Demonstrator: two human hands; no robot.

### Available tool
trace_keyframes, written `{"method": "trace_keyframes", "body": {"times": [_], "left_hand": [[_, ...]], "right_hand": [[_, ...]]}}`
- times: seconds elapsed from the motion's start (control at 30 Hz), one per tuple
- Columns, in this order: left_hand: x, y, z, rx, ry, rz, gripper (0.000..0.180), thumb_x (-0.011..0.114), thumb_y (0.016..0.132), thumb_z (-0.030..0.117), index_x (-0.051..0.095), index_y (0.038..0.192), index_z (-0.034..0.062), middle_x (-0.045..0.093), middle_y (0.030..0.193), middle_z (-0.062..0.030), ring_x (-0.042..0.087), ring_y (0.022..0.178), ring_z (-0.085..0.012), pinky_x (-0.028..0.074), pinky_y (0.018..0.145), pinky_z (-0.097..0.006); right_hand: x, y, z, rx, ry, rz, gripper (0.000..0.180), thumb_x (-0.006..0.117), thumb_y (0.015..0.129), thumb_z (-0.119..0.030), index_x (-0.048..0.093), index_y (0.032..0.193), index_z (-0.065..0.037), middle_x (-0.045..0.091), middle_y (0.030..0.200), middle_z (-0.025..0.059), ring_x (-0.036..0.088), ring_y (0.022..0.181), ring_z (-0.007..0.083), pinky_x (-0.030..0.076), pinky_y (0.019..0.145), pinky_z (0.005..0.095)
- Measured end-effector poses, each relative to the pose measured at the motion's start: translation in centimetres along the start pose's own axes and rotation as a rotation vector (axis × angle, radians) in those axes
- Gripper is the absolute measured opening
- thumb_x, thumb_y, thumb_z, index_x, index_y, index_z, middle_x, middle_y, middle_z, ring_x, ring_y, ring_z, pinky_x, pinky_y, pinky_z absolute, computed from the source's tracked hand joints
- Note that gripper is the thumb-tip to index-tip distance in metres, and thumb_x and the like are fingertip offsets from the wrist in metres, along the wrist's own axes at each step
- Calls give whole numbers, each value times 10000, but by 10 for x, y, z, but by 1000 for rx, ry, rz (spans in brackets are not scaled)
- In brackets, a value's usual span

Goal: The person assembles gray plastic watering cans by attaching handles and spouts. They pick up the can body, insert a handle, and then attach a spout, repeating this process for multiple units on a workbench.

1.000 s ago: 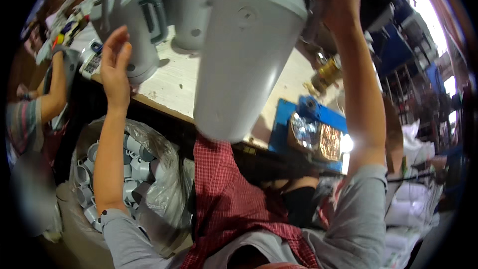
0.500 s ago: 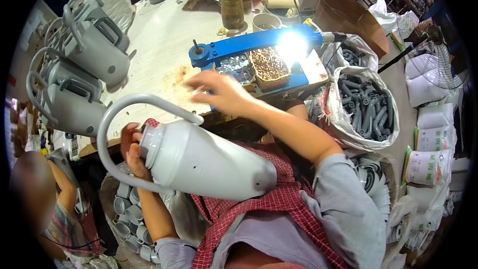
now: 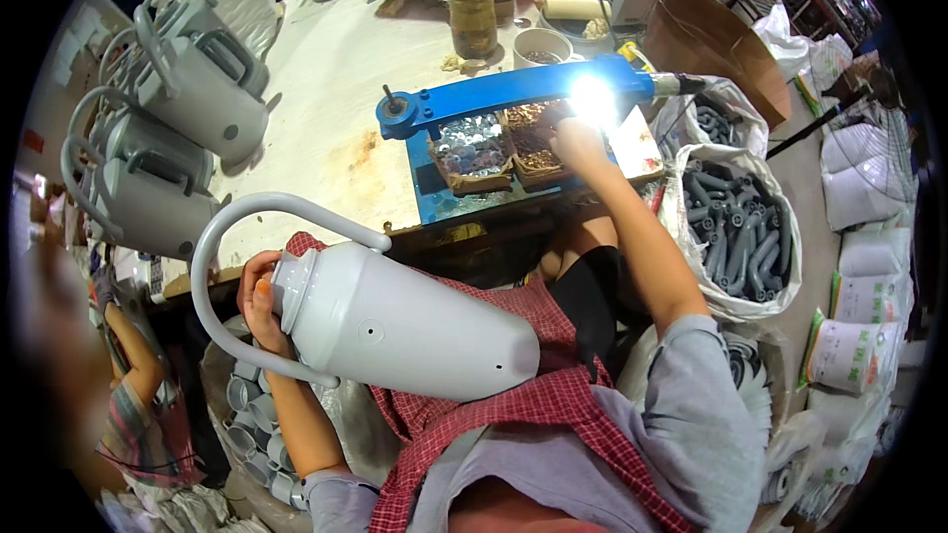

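Across the person's lap, a grey vessel [image 3: 425,321] is lying on its side, its narrow end resting on the red checked apron [image 3: 513,311] and its neck pointing left; the lap is probably serving as a cradle, so that one hand is enough for steadying it. The left hand [image 3: 262,306] is grasping the vessel at the neck, which is likely keeping the body from rolling and is leaving a small ringed hole in its side facing up. A large hoop handle [image 3: 202,281] is arching past that neck and crossing the wrist; whether it is fastened, the view is not showing. Over at the near edge of the table [image 3: 326,69], the right hand [image 3: 583,150] is hovering at or among the coppery pieces [image 3: 528,143], near the blue metal arm [image 3: 513,92] and a glaring lamp [image 3: 592,97]; I cannot tell whether its fingers are clenched on a piece or loose. Silvery pieces [image 3: 472,153] are lying just beside, both lots sitting close to the edge presumably for an easy reach. Curved grey tubes [image 3: 731,227] are filling a bag on the right and grey cuffs [image 3: 252,415] another on the left, while more grey vessels with handles [image 3: 207,104] are standing together at the table's left, perhaps out of the hands' way.
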State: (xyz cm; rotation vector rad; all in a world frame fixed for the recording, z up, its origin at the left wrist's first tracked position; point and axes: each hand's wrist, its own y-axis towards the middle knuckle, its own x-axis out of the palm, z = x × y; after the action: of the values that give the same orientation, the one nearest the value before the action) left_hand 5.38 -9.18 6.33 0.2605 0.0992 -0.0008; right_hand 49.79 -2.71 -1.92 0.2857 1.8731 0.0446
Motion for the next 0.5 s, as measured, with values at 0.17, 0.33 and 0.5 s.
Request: {"method": "trace_keyframes", "body": {"times": [0.17,0.33,0.5], "left_hand": [[-13,6,-24,2,-9,18,510,586,855,445,596,1047,-28,562,844,-16,480,773,-74,367,708,-212],[-15,8,-29,-17,-81,-14,484,602,855,418,605,1047,-27,515,775,27,419,692,-43,320,647,-184],[-15,7,-25,-82,-113,-17,447,616,864,385,613,1027,-31,520,769,29,419,675,-37,303,613,-184]], "right_hand": [[5,-11,8,-174,115,213,104,651,811,-126,623,893,-69,622,895,122,614,848,315,502,690,427],[-32,-22,-48,-423,509,305,120,676,779,-44,645,894,-40,616,794,111,622,727,257,501,656,339],[-81,22,-134,-651,595,150,120,696,782,-47,643,885,-17,629,832,99,614,717,202,488,654,300]]}}
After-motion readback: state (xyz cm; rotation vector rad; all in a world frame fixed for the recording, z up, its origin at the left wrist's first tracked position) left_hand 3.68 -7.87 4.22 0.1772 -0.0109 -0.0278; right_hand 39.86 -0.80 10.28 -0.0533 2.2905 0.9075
